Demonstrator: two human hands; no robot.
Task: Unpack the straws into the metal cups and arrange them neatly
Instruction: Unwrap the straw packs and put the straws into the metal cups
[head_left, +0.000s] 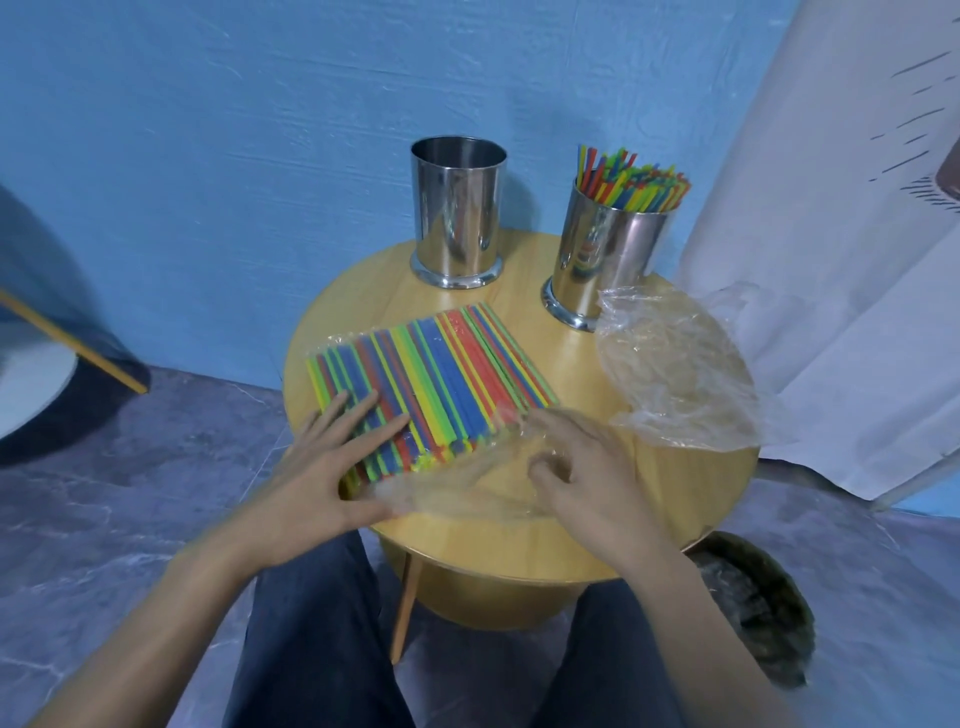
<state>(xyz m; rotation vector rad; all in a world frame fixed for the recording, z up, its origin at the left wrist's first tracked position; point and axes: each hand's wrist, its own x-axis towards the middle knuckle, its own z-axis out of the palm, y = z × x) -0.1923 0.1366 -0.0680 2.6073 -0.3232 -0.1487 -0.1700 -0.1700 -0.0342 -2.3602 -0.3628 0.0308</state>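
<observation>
head view: a round wooden table (649, 514) stands in front of the seated person. the pack of straws (436, 374) lies flat at its middle, long axis running roughly from 11 o'clock to 5 o'clock, with the near ends toward the person. the left hand (332, 467) lies on the pack's 7 o'clock corner, fingers straight and spread, pressing it down and gripping nothing. the right hand (587, 478) is at the pack's 5 o'clock corner with fingers curled; through the blur it appears to pinch the clear wrapper (457, 493) that trails loose off the near ends. the right hand is therefore nearer the open mouth, and the straws would come out toward 5 o'clock, or the film off them that way. the empty metal cup (458, 208) stands at 12 o'clock from the pack, just beyond its far edge, and the filled metal cup (608, 254), full of upright straws, stands at 2 o'clock. a spent wrapper (675, 374) lies crumpled against the filled cup's base. a bin (753, 608) sits on the floor at 4 o'clock.
</observation>
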